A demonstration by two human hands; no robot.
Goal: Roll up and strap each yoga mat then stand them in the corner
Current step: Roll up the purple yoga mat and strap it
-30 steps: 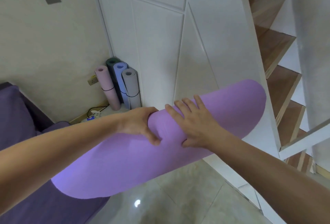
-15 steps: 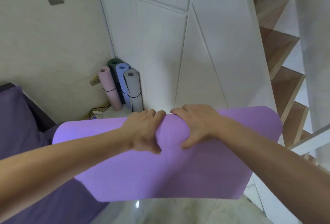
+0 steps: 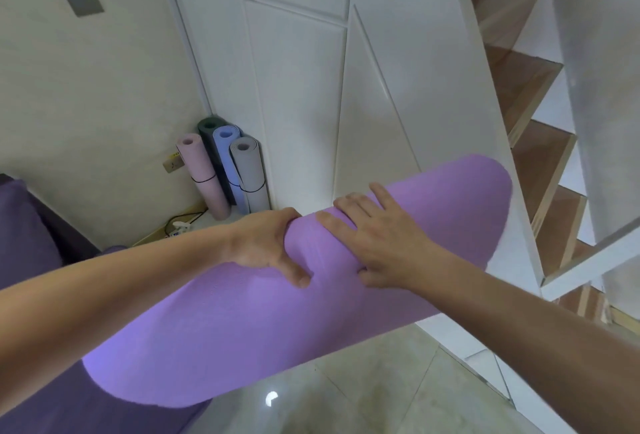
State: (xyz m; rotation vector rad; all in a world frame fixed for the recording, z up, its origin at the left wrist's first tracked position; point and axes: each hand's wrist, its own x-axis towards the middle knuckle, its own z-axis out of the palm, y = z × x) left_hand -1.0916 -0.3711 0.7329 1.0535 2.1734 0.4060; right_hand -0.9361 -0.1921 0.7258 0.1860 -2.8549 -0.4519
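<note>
Glossy pale floor tiles (image 3: 346,395) are showing below the purple mat (image 3: 311,322), and a smooth white panelled wall (image 3: 294,87) is rising behind it. The person is holding this mat in the air, slanting from lower left to upper right; its matte, finely grained foam is bending over into a fat, soft curve with rounded ends, and whether it is wound tight cannot be told. The left hand (image 3: 266,246) is gripping the mat near its middle, fingers curling over the far side and out of sight, thumb digging into the near face. The right hand (image 3: 384,243), just beside it, is draping its spread fingers over the curve while the thumb is pinching in underneath. Beyond the mat's top edge, four rolled mats are standing upright in the corner: a pink roll (image 3: 202,174), a grey roll (image 3: 249,174) and a blue roll (image 3: 225,156) wearing thin black straps, and a dark green roll (image 3: 207,125) mostly hidden behind them. Open wooden stairs (image 3: 519,87) are climbing beyond the mat's right end. A dark purple sofa (image 3: 27,243) is lying under its left end, cut off by the frame.
</note>
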